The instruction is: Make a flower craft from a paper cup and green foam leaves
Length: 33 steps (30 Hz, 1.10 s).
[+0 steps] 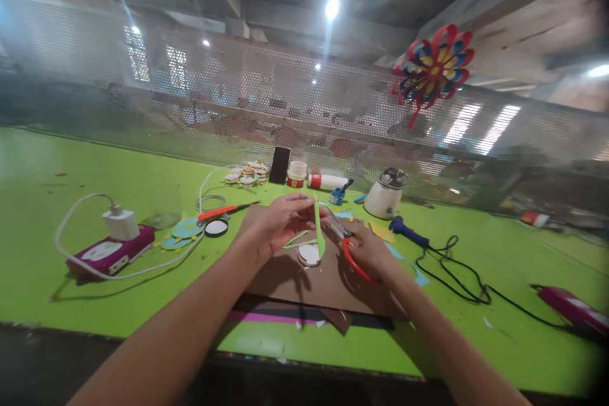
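Note:
My left hand (pixel 281 222) pinches a light green paper strip (pixel 320 231), which hangs down from the fingertips and widens into a rounded lower end. In my right hand (pixel 368 247) is a pair of scissors (pixel 351 252) with red-orange handles, its blades pointing up and left toward the top of the strip. Whether the blades touch the paper I cannot make out. Below the strip, a small round white disc (pixel 309 255) with a dark red rim lies on a brown board (pixel 295 285). Another thin green piece shows beside the disc.
Left are a maroon power strip (pixel 114 252) with a charger (pixel 120 223), an orange-handled cutter (pixel 219 211) and a black-rimmed disc (pixel 216 228). Behind stand a phone (pixel 279 165), a jar (pixel 297 174), a blue ink bottle (pixel 337 195) and a white container (pixel 384 193). A blue-handled corded tool (pixel 408 230) lies right.

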### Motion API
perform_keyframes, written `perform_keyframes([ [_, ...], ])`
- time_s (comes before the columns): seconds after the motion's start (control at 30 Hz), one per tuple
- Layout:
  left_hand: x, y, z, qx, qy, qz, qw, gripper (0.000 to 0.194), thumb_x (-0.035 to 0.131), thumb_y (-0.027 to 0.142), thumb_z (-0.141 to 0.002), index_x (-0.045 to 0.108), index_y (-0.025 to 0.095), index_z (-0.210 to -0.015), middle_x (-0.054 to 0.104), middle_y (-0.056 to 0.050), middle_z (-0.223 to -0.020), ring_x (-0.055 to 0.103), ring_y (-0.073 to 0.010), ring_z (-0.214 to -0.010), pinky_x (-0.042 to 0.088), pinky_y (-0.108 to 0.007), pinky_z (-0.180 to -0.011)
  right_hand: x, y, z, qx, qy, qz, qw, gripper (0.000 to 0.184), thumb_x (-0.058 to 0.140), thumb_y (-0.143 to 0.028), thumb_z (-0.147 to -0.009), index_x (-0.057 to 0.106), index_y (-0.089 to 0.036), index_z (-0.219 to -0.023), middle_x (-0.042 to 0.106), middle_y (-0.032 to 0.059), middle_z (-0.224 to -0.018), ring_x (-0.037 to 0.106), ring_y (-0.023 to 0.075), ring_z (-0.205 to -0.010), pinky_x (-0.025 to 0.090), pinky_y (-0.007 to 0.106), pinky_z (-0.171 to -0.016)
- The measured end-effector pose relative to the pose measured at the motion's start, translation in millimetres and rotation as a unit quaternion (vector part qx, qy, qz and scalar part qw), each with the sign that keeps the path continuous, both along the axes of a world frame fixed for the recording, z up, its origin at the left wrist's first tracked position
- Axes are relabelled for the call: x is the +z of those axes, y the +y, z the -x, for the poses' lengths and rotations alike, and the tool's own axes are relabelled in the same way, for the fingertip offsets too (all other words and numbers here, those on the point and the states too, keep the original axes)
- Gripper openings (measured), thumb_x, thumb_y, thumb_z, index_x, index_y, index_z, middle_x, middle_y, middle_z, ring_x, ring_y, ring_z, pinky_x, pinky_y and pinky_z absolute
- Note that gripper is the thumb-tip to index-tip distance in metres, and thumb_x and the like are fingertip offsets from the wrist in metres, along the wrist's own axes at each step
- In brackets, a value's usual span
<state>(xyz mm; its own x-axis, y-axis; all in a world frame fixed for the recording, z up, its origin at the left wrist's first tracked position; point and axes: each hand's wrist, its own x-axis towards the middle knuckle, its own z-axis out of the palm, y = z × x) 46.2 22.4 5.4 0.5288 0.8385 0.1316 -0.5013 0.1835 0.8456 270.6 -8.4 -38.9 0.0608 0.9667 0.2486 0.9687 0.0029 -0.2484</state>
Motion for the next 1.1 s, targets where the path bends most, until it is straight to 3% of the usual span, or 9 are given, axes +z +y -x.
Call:
perform_keyframes([
  [0.2,-7.4,3,-4,0.013,0.034,-0.002,0.999,0.011,0.063,0.014,-0.083,0.055,0.015,-0.076,0.073,-0.010,-0.073,0.071,-0.0159,-0.067,0.051,-0.020,-0.054,0.3,13,-36,-0.109,-0.032,0.081,0.990,0.031,0.058,-0.036,-0.093,0.059,-0.018,-0.118,0.062,0.0081,-0.119,0.063,0.0205,-0.100,0.053,0.042,-0.085],
  [0.37,-14.2,6,-7,0.021,0.052,-0.008,0.998,0.011,0.062,0.013,-0.083,0.056,0.014,-0.075,0.073,-0.011,-0.073,0.071,-0.0164,-0.067,0.051,-0.020,-0.053,-4.0,23,-51,-0.122,-0.050,0.115,0.985,0.031,0.059,-0.034,-0.092,0.059,-0.018,-0.118,0.062,0.0080,-0.120,0.063,0.0205,-0.100,0.054,0.041,-0.084],
  [0.5,-17.4,9,-7,0.038,0.063,-0.007,0.997,0.012,0.061,0.012,-0.085,0.055,0.013,-0.074,0.073,-0.012,-0.072,0.071,-0.0162,-0.066,0.052,-0.020,-0.054,-3.4,19,-54,-0.117,-0.051,0.102,0.987,0.033,0.059,-0.034,-0.092,0.058,-0.017,-0.120,0.061,0.0083,-0.121,0.062,0.0216,-0.102,0.053,0.044,-0.086],
  [0.63,-19.0,9,-10,0.066,0.062,-0.005,0.996,0.014,0.059,0.011,-0.085,0.054,0.013,-0.073,0.071,-0.011,-0.069,0.069,-0.0153,-0.063,0.052,-0.021,-0.055,12.7,4,-43,-0.114,-0.016,0.030,0.993,0.033,0.059,-0.034,-0.091,0.059,-0.018,-0.119,0.059,0.0093,-0.125,0.059,0.0239,-0.110,0.048,0.048,-0.093],
  [0.73,-18.1,7,-13,0.091,0.054,-0.011,0.994,0.012,0.058,0.012,-0.085,0.056,0.012,-0.074,0.070,-0.010,-0.069,0.069,-0.0154,-0.065,0.051,-0.021,-0.056,30.9,-8,-17,-0.039,0.061,-0.016,0.997,0.028,0.052,-0.032,-0.094,0.063,-0.015,-0.114,0.067,0.0098,-0.112,0.062,0.0221,-0.104,0.047,0.043,-0.094],
  [0.8,-16.7,5,-14,0.116,0.044,-0.017,0.992,0.010,0.060,0.012,-0.083,0.056,0.012,-0.074,0.068,-0.008,-0.067,0.068,-0.0149,-0.064,0.050,-0.021,-0.056,40.0,-15,5,0.062,0.127,-0.012,0.990,0.027,0.049,-0.034,-0.094,0.069,-0.018,-0.103,0.073,0.0047,-0.098,0.067,0.0172,-0.090,0.051,0.031,-0.083],
  [0.9,-15.5,4,-15,0.156,0.029,-0.023,0.987,0.009,0.062,0.013,-0.080,0.056,0.012,-0.074,0.067,-0.005,-0.068,0.065,-0.0129,-0.062,0.050,-0.021,-0.057,42.4,-20,34,0.172,0.205,-0.016,0.963,0.029,0.048,-0.037,-0.092,0.070,-0.018,-0.101,0.075,0.0031,-0.091,0.068,0.0145,-0.080,0.053,0.025,-0.069],
  [1.0,-16.7,7,-14,0.194,0.018,-0.017,0.981,0.009,0.062,0.013,-0.078,0.055,0.013,-0.072,0.066,-0.004,-0.068,0.064,-0.0123,-0.061,0.051,-0.023,-0.059,32.7,-21,50,0.208,0.241,-0.058,0.946,0.027,0.059,-0.036,-0.086,0.067,-0.017,-0.104,0.074,0.0049,-0.093,0.067,0.0154,-0.077,0.053,0.027,-0.068],
  [1.1,-19.1,11,-15,0.221,0.011,-0.004,0.975,0.011,0.061,0.012,-0.077,0.054,0.015,-0.068,0.064,-0.002,-0.064,0.062,-0.0120,-0.060,0.051,-0.022,-0.058,20.4,-23,56,0.195,0.241,-0.115,0.944,0.026,0.063,-0.031,-0.083,0.063,-0.018,-0.106,0.071,0.0048,-0.088,0.065,0.0174,-0.075,0.051,0.032,-0.069],
])
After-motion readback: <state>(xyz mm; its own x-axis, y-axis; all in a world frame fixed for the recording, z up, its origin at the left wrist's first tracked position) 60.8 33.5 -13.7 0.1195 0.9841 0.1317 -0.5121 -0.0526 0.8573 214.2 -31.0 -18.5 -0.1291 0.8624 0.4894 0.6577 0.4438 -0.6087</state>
